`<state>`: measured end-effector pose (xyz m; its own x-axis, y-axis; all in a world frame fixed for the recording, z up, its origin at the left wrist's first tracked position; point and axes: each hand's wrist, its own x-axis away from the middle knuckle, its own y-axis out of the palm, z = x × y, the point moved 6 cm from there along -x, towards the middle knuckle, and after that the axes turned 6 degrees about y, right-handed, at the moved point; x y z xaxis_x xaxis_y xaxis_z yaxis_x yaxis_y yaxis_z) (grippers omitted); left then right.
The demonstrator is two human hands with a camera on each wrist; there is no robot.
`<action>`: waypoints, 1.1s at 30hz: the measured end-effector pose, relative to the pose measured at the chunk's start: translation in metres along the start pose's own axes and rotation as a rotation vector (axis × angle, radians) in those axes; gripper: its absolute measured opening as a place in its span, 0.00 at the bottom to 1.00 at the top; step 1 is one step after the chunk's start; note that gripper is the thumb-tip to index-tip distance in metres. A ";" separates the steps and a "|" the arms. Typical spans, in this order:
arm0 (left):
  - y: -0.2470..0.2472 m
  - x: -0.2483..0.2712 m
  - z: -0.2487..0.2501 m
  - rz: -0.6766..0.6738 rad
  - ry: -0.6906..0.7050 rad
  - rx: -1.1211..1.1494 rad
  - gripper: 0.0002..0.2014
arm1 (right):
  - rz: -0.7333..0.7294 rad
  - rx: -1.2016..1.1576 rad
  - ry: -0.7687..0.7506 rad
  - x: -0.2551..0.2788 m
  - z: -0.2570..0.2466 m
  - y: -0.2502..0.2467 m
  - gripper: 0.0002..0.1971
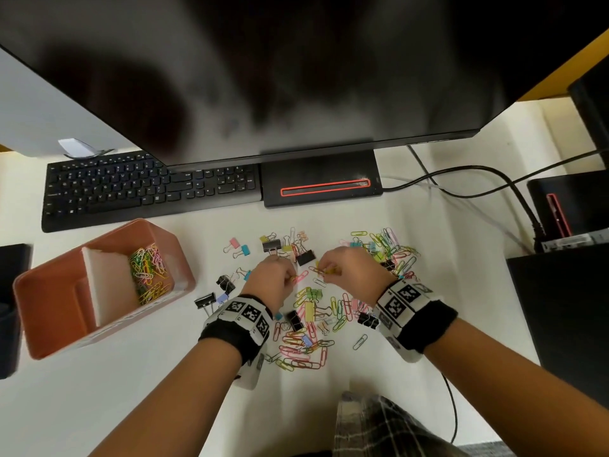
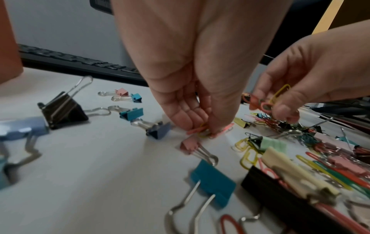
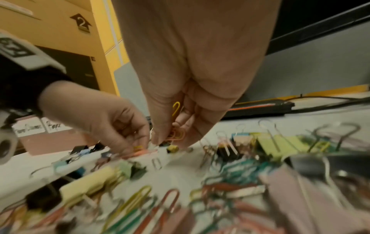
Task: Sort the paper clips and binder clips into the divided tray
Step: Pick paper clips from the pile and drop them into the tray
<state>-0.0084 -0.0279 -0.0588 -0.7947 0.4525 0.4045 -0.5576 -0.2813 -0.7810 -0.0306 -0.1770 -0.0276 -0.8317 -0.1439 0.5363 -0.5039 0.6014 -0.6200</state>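
Coloured paper clips [image 1: 304, 352] and binder clips [image 1: 305, 257] lie scattered over the white desk. My left hand [image 1: 290, 278] [image 2: 208, 129] pinches pink and yellow paper clips [image 2: 202, 130] right at the desk surface. My right hand [image 1: 324, 270] [image 3: 172, 139] is held slightly above the desk and pinches a small bunch of paper clips [image 2: 266, 101] [image 3: 177, 133], yellow and orange among them. The terracotta divided tray [image 1: 49, 324] stands at the left; its right compartment holds several paper clips [image 1: 148, 275], the left one looks empty.
A black keyboard [image 1: 131, 189] and the monitor base [image 1: 321, 179] lie behind the clips. Cables [image 1: 478, 179] run at the right toward black boxes [image 1: 566, 206]. A dark object [image 1: 13, 308] sits at the far left edge.
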 end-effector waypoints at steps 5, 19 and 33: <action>-0.005 0.004 -0.003 0.025 -0.022 0.100 0.08 | -0.025 0.099 0.048 -0.010 0.002 0.025 0.11; -0.019 0.011 0.001 0.073 0.046 0.194 0.12 | -0.038 0.283 0.099 -0.013 0.001 0.026 0.13; 0.000 -0.007 0.000 -0.078 0.038 -0.141 0.08 | -0.032 0.336 0.081 -0.005 0.001 0.020 0.13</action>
<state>-0.0029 -0.0314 -0.0619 -0.7390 0.5006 0.4508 -0.5763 -0.1232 -0.8079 -0.0372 -0.1653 -0.0436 -0.7997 -0.0879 0.5939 -0.5895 0.3029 -0.7489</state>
